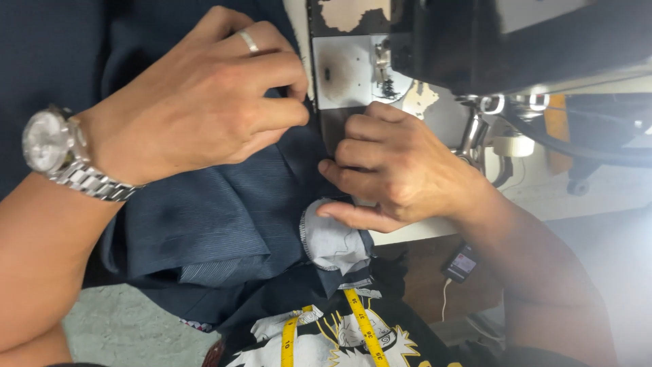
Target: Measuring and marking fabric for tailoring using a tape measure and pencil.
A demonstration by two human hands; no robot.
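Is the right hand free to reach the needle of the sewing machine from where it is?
Probably yes: the right hand rests on the dark cloth just in front of the needle, and only bare metal plate lies between.

A tailoring workshop. A sewing machine (435,47) stands on the worktable (598,190). A yellow tape measure (363,326) hangs nearby.

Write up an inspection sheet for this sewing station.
Surface: pale machine bed, worn patches near the needle plate.
Job's things: dark blue pinstriped fabric bunched before the presser foot; grey lining piece under it.
Clutter: yellow measuring tape hanging at the chest.
Hands: left hand and right hand both pinch the fabric edge.
Cables: thin white lead from a small black device.
Surroundings: nothing seen clearly.
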